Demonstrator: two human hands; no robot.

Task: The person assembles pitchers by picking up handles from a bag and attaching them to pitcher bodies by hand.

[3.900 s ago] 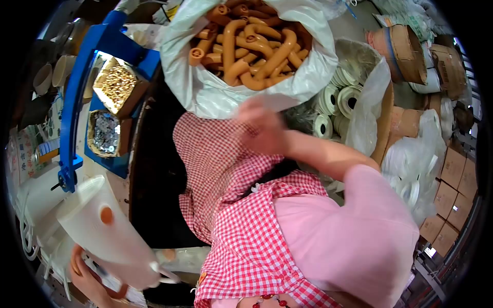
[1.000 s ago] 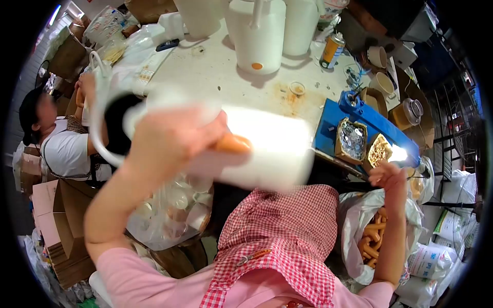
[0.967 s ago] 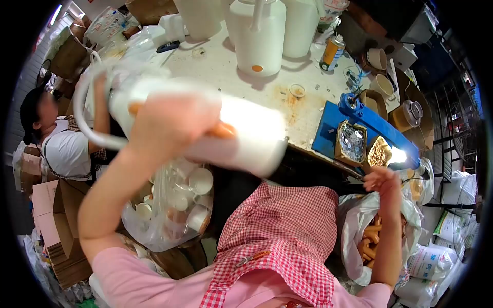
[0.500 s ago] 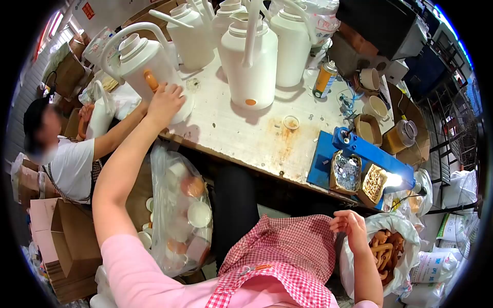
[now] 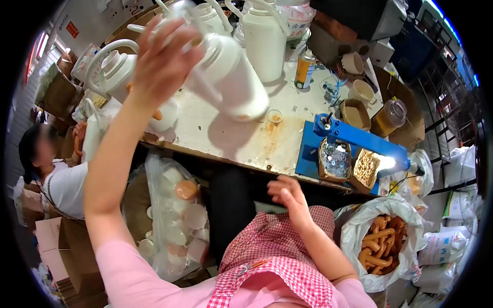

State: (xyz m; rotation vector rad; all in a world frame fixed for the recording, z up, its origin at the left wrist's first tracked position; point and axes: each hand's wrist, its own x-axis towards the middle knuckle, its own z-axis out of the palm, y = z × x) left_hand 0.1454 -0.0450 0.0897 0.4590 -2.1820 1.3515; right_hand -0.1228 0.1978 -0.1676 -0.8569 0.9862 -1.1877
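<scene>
A white jug (image 5: pixel 233 82) leans over the table, its base near the tabletop. My left hand (image 5: pixel 167 59), blurred by motion, is at the jug's top handle with its fingers curled round it. Behind my left forearm stands another white jug (image 5: pixel 115 74) with a looped handle and orange parts. Above the checked apron, in front of the table edge, my right hand (image 5: pixel 288 199) has its fingers apart and nothing in it. The blue tool (image 5: pixel 359 136) on the right holds a box of silvery pieces (image 5: pixel 335 158) and a box of golden pieces (image 5: pixel 365 168) beside it.
More white jugs (image 5: pixel 263 43) and a spray can (image 5: pixel 305 69) stand on the table (image 5: pixel 200 138). Orange curved handles (image 5: pixel 381 246) fill a bag at right. A clear bag of cups (image 5: pixel 177 220) is below left. A co-worker (image 5: pixel 56 174) sits at far left.
My left hand has left the orange-handled jug and moved up to the middle jug, which has gone from upright to tilted. My right hand has moved left, over the lap.
</scene>
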